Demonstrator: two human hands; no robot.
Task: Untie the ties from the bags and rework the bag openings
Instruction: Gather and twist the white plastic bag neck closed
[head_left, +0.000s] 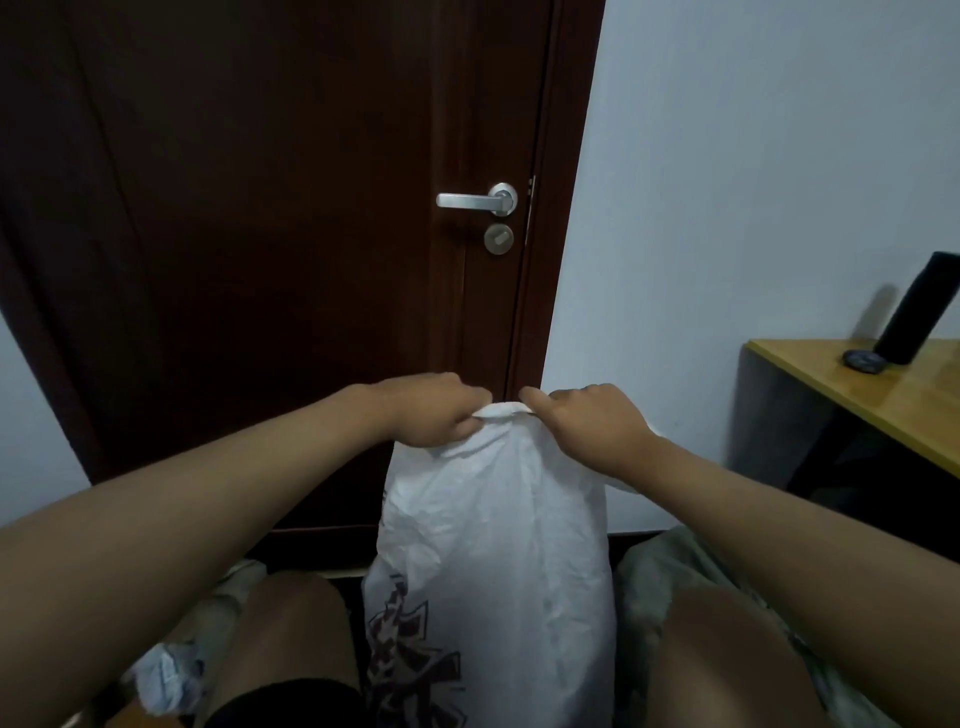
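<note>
Both our hands are closed in a pinching grip on the top edge of the white bag (493, 530): the left hand (436, 415) holds the left end of the rolled rim, the right hand (592, 426) holds the right end, and the short stretch of rim between them is pulled taut. We cannot tell from here whether a tie is on the rim, since the fingers cover its ends.

The bag stands upright between our knees, rising to the level of our hands. It is crumpled plastic with a dark printed design low on its left side. Directly behind the bag is a dark brown door (260, 208), shut, and its silver handle (475, 199) sits well above the bag's rim, with a round lock (498, 239) just under the handle. To the right of the bag, well apart from it, is a wooden table (883, 400) against the pale wall, carrying a black cylinder (914, 312) that looks tilted and a small dark object (863, 360) beside it. Low and to the left of the bag, past our left knee, lies some crumpled pale plastic (166, 675).
</note>
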